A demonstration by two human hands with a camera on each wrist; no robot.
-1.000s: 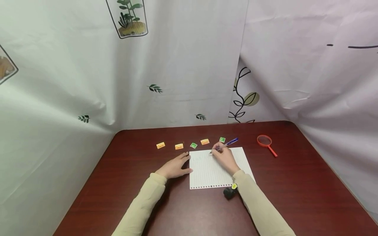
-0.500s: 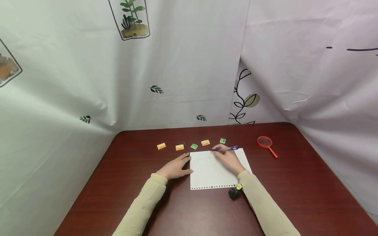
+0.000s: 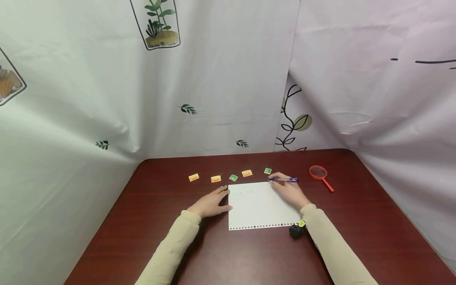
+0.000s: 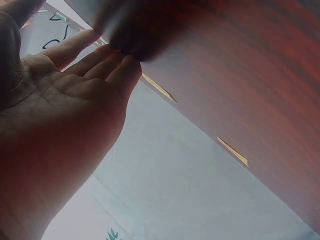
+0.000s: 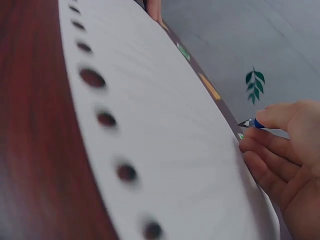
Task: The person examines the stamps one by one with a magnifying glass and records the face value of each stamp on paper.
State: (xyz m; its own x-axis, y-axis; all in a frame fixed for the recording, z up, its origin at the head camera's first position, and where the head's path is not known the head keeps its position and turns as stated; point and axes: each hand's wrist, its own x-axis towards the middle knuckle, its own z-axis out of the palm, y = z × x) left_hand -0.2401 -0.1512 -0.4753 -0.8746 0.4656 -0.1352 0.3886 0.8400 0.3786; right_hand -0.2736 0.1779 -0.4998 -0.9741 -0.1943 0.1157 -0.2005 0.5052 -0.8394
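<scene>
A lined sheet of paper (image 3: 261, 208) with a row of punched holes lies on the table, faint writing near its far left part. My right hand (image 3: 289, 192) pinches a blue pen (image 3: 286, 179) over the sheet's far right part. In the right wrist view the pen's tip (image 5: 244, 124) appears raised off the paper. My left hand (image 3: 210, 202) lies with straight, spread fingers at the sheet's left edge, thumb and fingertips touching it. The left wrist view shows the palm of the left hand (image 4: 65, 105), holding nothing.
Beyond the sheet, a row of small cards runs across the dark red table (image 3: 160, 209): orange ones such as the orange card (image 3: 194, 177) and green ones such as the green card (image 3: 268, 171). A red magnifying glass (image 3: 328, 185) lies at right. Cloth walls stand behind.
My right hand has moved right with the pen, away from the written part of the sheet. The pen has tilted from slanting to nearly level. The left hand stays in place.
</scene>
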